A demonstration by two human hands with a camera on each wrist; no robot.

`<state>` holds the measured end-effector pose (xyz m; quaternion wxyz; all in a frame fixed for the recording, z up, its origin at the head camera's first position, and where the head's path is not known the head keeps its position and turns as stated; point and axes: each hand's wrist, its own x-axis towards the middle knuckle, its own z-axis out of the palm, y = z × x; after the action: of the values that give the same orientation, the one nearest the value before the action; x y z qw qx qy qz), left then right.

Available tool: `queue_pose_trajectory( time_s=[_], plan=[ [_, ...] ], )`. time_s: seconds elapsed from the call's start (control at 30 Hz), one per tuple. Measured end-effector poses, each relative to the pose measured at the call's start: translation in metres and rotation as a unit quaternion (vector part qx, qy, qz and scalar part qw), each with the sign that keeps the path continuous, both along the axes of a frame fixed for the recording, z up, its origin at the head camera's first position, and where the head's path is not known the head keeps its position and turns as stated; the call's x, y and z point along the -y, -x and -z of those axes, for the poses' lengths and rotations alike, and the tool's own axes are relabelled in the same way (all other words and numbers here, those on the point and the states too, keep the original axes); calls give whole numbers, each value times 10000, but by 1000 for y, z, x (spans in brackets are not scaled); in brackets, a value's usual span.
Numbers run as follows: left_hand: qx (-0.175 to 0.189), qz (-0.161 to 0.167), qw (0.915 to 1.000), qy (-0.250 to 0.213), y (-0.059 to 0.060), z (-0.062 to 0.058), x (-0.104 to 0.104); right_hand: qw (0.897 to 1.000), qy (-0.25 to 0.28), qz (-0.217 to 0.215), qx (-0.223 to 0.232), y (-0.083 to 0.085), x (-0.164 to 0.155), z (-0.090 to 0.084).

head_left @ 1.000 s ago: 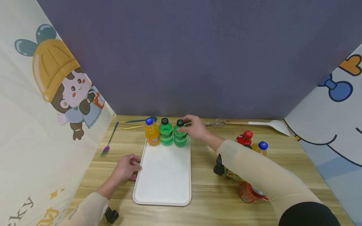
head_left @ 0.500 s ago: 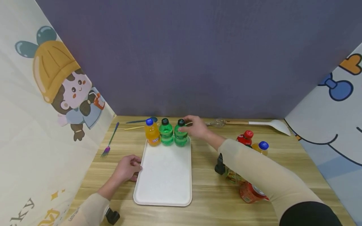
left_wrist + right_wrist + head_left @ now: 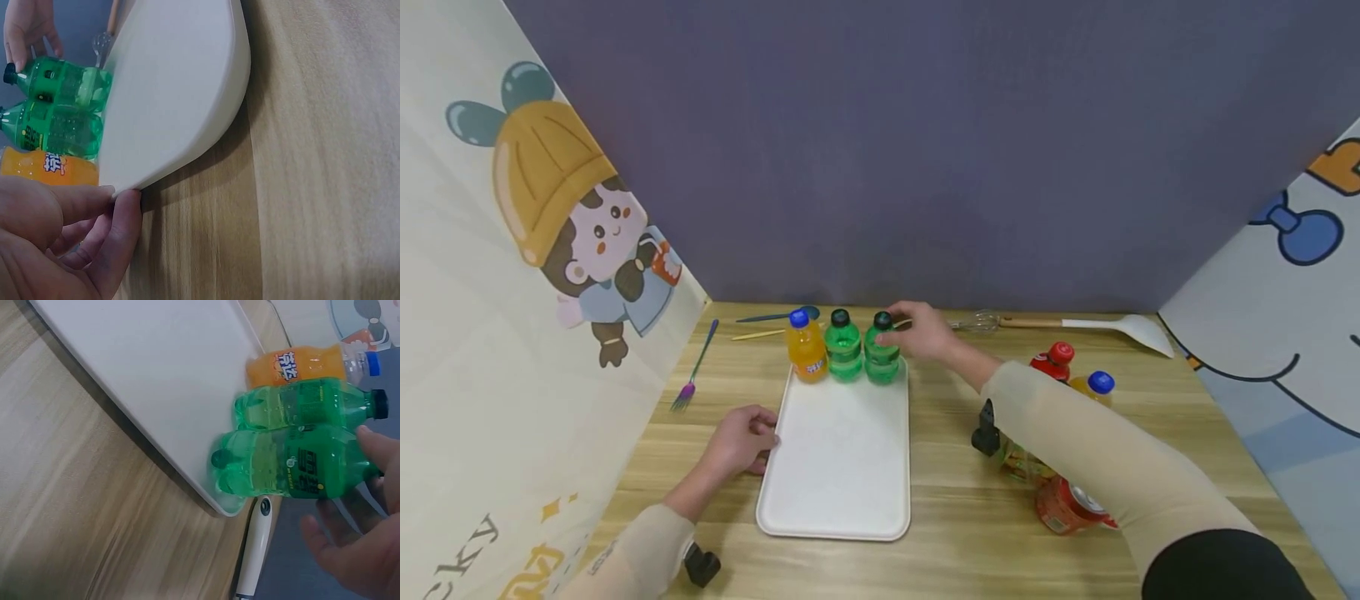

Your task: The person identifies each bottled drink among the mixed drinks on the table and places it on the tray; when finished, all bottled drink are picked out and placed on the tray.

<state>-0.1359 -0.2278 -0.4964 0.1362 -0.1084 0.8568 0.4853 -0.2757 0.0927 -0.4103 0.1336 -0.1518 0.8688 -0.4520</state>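
A white rectangular tray (image 3: 835, 458) lies on the table, and my left hand (image 3: 741, 442) pinches its left rim between thumb and fingers, as the left wrist view shows. Three small soda bottles stand upright in a row at the tray's far end: an orange soda bottle (image 3: 807, 350) with a blue cap, a green soda bottle (image 3: 843, 350) in the middle, and another green soda bottle (image 3: 300, 464) at the right. My right hand (image 3: 925, 333) holds that right green bottle near its neck, thumb on the near side. The fingers partly pass behind it.
Under my right forearm are a red-capped bottle (image 3: 1055, 361), a blue-capped bottle (image 3: 1097, 387) and a red can (image 3: 1067, 508), partly hidden. A whisk (image 3: 977, 322) and a white-headed ladle or spatula (image 3: 1138, 333) lie along the back wall. A fork (image 3: 688, 387) lies left.
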Motion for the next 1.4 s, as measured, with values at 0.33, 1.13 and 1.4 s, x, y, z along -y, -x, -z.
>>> queue_pose_trajectory(
  time_s=[0.33, 1.13, 1.4],
  plan=[
    [19, -7, 10000, 59, 2, 2, -4, 9993, -192, -253, 206, -5, -10, -13],
    [31, 98, 9998, 153, 0, 1, -5, 9975, 135, 20, -691, -46, -108, -88],
    [-45, 137, 9998, 164, -3, -3, -1, 9958, -160, 576, -692, -68, -154, -100]
  ],
)
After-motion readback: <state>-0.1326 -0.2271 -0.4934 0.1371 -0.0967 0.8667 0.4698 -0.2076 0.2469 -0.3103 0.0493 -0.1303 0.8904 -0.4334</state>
